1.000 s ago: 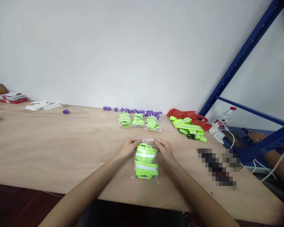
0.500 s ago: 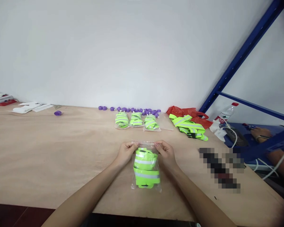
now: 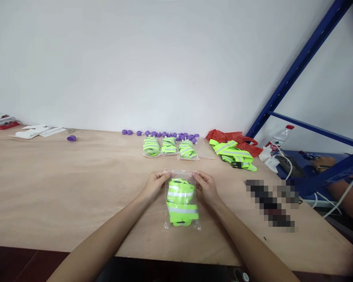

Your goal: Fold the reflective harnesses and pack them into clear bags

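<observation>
A clear zip bag [image 3: 182, 175] is held by its top edge between my two hands, just over the near part of the table. Inside it lies a folded neon-yellow reflective strap [image 3: 182, 211] with silver stripes. My left hand [image 3: 155, 185] pinches the bag's upper left corner between thumb and fingers. At the upper right corner, my right hand [image 3: 206, 187] does the same. Beyond my hands, three filled bags [image 3: 151, 146] of the same kind of strap lie in a row, beside a flat clear bag [image 3: 206, 149].
Several purple round pieces [image 3: 164, 134] line the wall. On the right are loose reflective straps [image 3: 235, 153], a red plastic bag [image 3: 223, 136], a bottle [image 3: 281, 137] and a blue metal frame [image 3: 300, 58]. Another person's arm [image 3: 345, 196] shows behind it. White papers [image 3: 37, 131] lie left.
The whole view has shifted slightly, so things sit a little higher in the picture. My fingers have moved slightly along the bag's top edge, still gripping it.
</observation>
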Demonstrator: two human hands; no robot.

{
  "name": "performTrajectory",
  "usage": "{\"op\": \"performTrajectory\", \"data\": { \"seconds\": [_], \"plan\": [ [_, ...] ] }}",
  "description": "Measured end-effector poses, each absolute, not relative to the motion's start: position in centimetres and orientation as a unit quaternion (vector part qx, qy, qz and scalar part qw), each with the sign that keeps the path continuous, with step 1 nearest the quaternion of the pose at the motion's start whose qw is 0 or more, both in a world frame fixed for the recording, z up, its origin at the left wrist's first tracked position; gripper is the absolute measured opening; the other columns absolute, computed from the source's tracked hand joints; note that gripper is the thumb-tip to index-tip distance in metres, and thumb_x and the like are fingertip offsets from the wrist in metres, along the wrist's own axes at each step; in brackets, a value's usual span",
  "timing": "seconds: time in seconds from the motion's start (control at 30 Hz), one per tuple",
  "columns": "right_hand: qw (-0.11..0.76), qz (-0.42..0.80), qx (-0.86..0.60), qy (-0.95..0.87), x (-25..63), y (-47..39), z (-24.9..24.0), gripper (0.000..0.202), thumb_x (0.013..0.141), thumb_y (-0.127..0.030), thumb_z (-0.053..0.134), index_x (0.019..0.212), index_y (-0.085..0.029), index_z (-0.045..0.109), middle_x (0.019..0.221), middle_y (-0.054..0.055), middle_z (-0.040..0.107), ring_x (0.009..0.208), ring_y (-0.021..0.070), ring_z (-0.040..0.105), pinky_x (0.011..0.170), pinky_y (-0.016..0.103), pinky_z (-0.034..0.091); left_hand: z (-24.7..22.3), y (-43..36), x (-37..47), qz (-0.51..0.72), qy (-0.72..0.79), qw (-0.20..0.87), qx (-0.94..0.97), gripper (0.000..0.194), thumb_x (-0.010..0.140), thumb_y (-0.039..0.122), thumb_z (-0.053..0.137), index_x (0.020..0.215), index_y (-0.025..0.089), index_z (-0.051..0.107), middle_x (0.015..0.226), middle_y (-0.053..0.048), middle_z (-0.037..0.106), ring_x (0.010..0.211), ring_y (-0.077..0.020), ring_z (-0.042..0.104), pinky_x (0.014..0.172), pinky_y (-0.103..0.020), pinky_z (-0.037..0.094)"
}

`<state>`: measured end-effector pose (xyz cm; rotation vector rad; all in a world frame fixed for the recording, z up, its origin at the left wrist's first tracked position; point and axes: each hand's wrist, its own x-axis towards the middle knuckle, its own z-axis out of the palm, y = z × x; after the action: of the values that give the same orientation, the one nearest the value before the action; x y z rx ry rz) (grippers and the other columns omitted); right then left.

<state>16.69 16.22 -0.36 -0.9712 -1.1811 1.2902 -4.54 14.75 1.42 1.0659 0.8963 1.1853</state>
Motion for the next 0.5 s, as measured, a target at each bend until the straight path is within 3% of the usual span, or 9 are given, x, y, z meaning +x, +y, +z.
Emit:
{"op": "performTrajectory", "data": {
  "seconds": [0.5],
  "plan": [
    [0.537,0.530,-0.403,-0.518,16.68,16.14,-0.14,0.037,0.073,-0.053,0.076,0.065,-0.018,0.066,0.059,-0.001,0.054,0.054,0.0125,0.044,0.050,0.025,0.038,0.90,14.91,-4.45,0.521,0.370,0.633,0.437,0.045,0.070,0.057,0.078,0.067,0.013,0.068,0.071,-0.006,0.070,0.065,-0.0178,0.062,0.068,-0.029,0.048]
  ]
}}
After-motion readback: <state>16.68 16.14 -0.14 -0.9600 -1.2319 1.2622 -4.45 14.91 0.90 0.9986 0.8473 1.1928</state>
